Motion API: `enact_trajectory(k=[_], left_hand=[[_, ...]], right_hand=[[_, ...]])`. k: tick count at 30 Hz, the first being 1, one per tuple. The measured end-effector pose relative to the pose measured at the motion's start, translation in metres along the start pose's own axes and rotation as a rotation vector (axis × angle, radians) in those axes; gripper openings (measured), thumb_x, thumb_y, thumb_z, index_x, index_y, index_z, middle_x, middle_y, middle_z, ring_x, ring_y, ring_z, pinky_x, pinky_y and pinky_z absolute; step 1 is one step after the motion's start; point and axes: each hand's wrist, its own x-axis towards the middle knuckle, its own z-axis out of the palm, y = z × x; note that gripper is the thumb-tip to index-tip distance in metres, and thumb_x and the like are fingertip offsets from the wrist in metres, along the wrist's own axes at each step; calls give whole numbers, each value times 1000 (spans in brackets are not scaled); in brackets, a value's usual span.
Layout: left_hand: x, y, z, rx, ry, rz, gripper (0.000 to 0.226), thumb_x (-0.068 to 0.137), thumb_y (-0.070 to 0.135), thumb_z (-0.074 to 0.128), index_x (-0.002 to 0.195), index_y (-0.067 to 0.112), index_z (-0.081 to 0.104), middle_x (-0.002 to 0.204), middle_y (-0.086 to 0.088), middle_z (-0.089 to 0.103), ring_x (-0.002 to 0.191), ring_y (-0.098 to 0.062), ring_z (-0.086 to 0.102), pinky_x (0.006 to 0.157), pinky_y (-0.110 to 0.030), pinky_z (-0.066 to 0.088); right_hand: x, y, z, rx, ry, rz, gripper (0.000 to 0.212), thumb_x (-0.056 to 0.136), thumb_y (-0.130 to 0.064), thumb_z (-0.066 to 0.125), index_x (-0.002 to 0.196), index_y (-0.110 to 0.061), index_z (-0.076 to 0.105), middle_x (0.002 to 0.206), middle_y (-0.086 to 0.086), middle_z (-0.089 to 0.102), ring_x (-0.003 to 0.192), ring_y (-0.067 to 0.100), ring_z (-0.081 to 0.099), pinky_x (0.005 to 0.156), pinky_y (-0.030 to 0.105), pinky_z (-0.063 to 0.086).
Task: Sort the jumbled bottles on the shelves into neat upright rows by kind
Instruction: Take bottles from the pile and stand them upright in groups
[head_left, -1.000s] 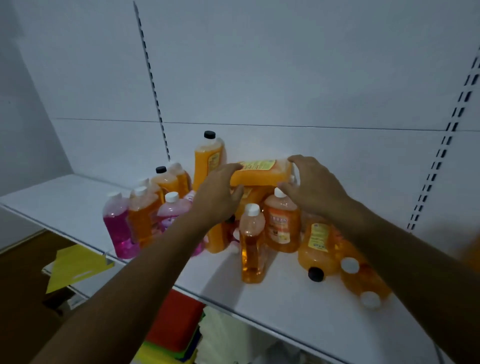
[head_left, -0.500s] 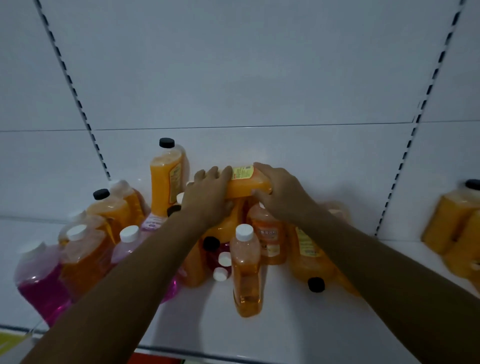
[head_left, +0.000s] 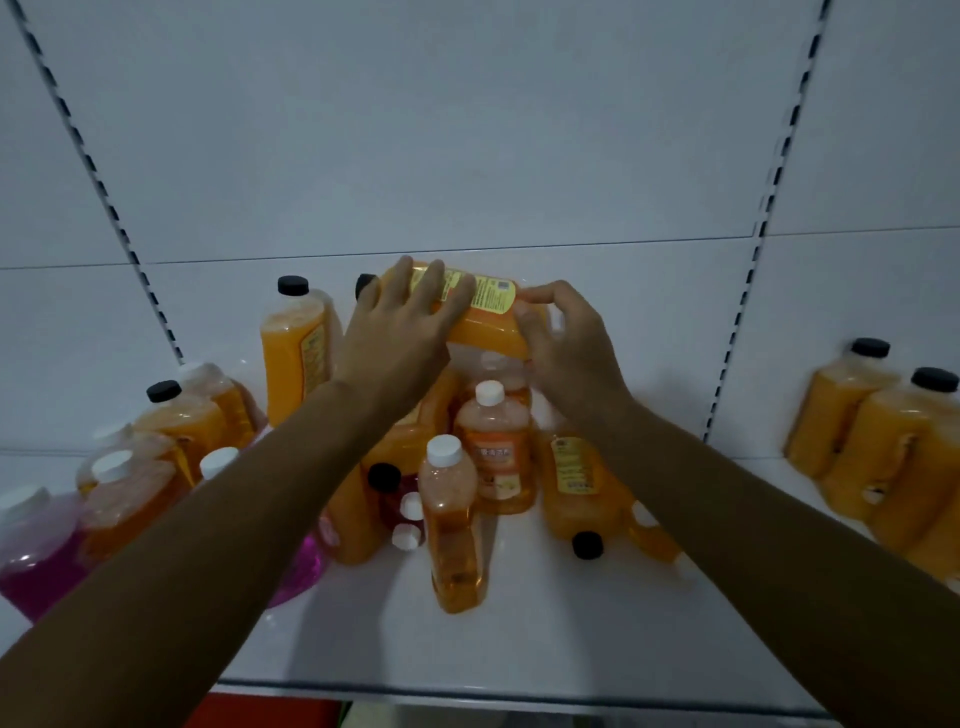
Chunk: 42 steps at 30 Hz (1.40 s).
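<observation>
Both my hands hold one large orange bottle (head_left: 483, 322) lying on its side above the pile, its black cap pointing left. My left hand (head_left: 400, 332) wraps over its cap end and my right hand (head_left: 566, 343) grips its base end. Beneath it stand and lie several jumbled bottles: a tall orange bottle with a black cap (head_left: 296, 343), a slim amber bottle with a white cap (head_left: 454, 525), a squat orange bottle with a white cap (head_left: 498, 452), a fallen orange bottle (head_left: 576, 493) and pink bottles (head_left: 36, 561) at the left.
The white shelf (head_left: 519, 649) has bare surface in front of the pile. Upright orange bottles with black caps (head_left: 883, 447) stand in a group at the right. Slotted uprights run up the back wall. Red and yellow items show below the shelf edge.
The held orange bottle has risen off the pile and tilted, cap end up to the left. My view has moved closer and to the right, bringing the right-hand bottles into sight.
</observation>
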Motion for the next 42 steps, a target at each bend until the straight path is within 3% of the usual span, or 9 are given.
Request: enact_trajectory(k=[4,9,14,17,21,28,34,39,42], left_hand=[[18,27,-17,58,192,168,70,83,23,74,144,17,41,144,-22,44,135,-46,37,105,-60,35],[44,84,-27,-63,321,300,73,78,25,78,142,14,44,146,-23,41,135,-44,38,105,-57,35],[58,159,-30,-497,18,0,112,72,42,78,154,26,4,160,-19,8,132,-44,40,93,-55,48],[66,203,-30,-1001,-166,-19,118,77,23,80,153,24,-10,150,-9,38,100,-22,63,82,-40,56],[70,249,-27,-1543,-445,-223,114,81,4,73,152,31,-11,139,-9,45,105,-26,63,80,-46,59],[66,304,5,-1447,-346,-263,83,79,14,78,144,24,28,122,-5,56,102,-27,64,81,-49,58],[79,325,27,-1292,-268,-165,72,80,9,76,139,24,37,123,2,52,104,-16,56,78,-25,52],[92,336,52,-1250,-292,-201,70,78,9,76,136,23,41,126,-4,53,115,-26,53,97,-45,48],[104,339,64,-1312,-308,-151,72,78,8,75,137,31,42,131,-5,48,117,-26,52,97,-48,49]], right_hand=[[-10,-7,-42,266,88,222,27,96,-23,56,123,-23,49,94,-17,49,81,8,58,74,37,60],[-25,19,-116,712,17,565,58,90,-7,62,142,-14,37,125,13,56,99,33,64,69,41,59],[-67,62,-173,919,51,604,33,94,-6,55,126,-9,51,119,15,62,88,29,71,63,40,58],[-88,88,-196,944,92,637,38,95,-7,53,133,-12,49,124,13,62,100,30,68,72,42,59],[-111,115,-215,903,168,693,40,97,-7,50,136,-14,47,124,9,62,106,28,63,78,41,56],[-129,140,-223,549,179,820,27,97,-7,53,120,-21,57,124,4,62,110,25,59,90,38,50],[-120,146,-225,314,-1,798,14,94,-15,58,91,-28,61,117,8,64,112,26,56,98,39,45],[-101,158,-218,164,-142,730,24,96,-18,53,118,-29,52,113,-1,58,91,6,50,81,27,40],[-87,169,-214,120,-155,697,45,96,-18,53,139,-28,42,132,-1,52,107,13,49,87,28,38]])
